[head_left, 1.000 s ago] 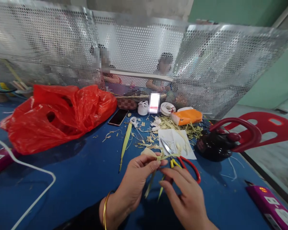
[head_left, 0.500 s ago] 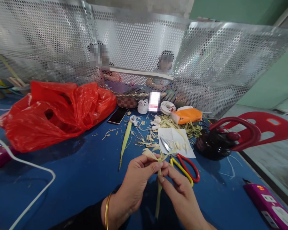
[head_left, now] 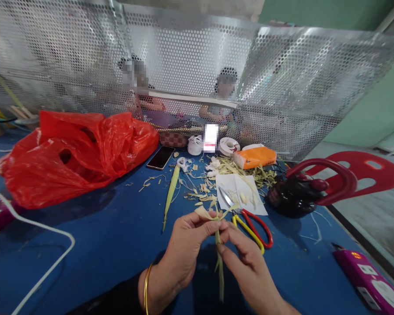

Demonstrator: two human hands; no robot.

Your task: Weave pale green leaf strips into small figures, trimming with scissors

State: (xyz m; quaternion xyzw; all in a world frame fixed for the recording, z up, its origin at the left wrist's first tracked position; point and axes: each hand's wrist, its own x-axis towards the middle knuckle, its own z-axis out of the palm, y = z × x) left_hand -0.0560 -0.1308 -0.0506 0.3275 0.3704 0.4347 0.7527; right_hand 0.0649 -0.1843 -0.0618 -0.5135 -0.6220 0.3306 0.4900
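Between my hands is a pale green husk piece (head_left: pixel 220 275), knotted or folded at its top, with short leafy ends spreading outward and a long strip hanging down. My left hand (head_left: pixel 187 245), with a gold bangle at the wrist, pinches its top between thumb and fingers. Just below, my right hand (head_left: pixel 241 251) pinches the hanging strip with thumb and forefinger. Scissors (head_left: pixel 254 232) with one red and one yellow handle lie just beyond my right hand, blades over a white paper sheet (head_left: pixel 256 201). A long green husk leaf (head_left: pixel 171 194) lies farther off to the left.
A red plastic bag (head_left: pixel 75 162) fills the left side, beside a dark phone (head_left: pixel 160 157). Husk scraps (head_left: pixel 206 188) litter the middle. Behind are a ribbon spool (head_left: pixel 230 146) and an orange tissue pack (head_left: pixel 255 156). A black pot (head_left: pixel 292 197) and purple power strip (head_left: pixel 367 275) stand right.
The lower end of the hanging strip has swung to the right. My right fingers have shifted slightly on it, while my left hand keeps its pinch at the top.
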